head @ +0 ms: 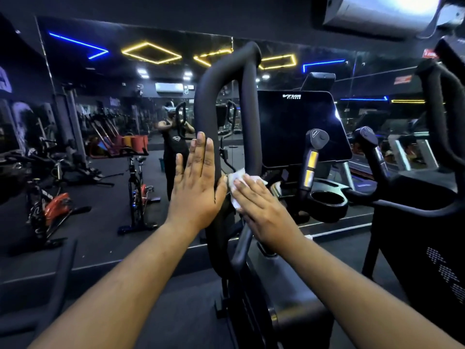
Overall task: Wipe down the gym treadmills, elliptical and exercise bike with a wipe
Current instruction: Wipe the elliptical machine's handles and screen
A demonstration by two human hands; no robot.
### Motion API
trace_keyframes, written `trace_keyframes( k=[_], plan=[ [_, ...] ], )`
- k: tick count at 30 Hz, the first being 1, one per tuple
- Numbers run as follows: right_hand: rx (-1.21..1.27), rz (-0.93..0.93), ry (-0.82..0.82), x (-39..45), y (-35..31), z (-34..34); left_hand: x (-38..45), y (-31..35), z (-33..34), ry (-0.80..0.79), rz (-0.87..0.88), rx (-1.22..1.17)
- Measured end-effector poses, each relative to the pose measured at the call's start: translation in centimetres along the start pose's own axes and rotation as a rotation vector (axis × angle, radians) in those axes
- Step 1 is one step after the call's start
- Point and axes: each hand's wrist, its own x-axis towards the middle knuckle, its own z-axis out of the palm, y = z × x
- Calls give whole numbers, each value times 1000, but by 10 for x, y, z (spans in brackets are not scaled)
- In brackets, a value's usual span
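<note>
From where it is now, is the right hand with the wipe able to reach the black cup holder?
Probably yes. The right hand presses the wipe on the looped handle, and the cup holder sits just right of it with only open space between.

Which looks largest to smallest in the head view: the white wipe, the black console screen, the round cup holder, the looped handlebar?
1. looped handlebar
2. console screen
3. and 4. cup holder and wipe look alike; the right hand partly covers the wipe, so unranked.

The handlebar is nearest the camera.
</note>
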Motion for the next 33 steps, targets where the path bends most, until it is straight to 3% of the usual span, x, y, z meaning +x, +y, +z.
trace_keyframes(
  k=[5, 10, 13, 15, 17, 20, 23, 29, 33],
  plan=[
    [-327, 76, -79, 19, 25, -14, -2, -1, 0, -37, 3, -26],
    [-183, 110, -131, -12, -26, 17, -13, -12, 0, -72, 59, -48],
    [-321, 42, -152, -10, -23, 13, -10, -18, -3, -92, 96, -14],
    [-411, 123, -172, -3, 0, 3, -9, -18, -4, -99, 101, -14],
    [-337, 242, -167, 0, 8, 0, -12, -16, -3, -92, 85, -32],
    [-97, 260, -135, -6, -15, 13, -16, -11, 2, -70, 38, -65],
    [-126, 238, -137, -3, -15, 13, -15, -2, 6, -41, 1, -99],
    [52, 402, -100, 59, 22, -5, -15, 12, 9, -26, -80, -199],
    [156, 459, -71, 31, -2, 3, -17, 12, 10, -23, -81, -203]
  ],
)
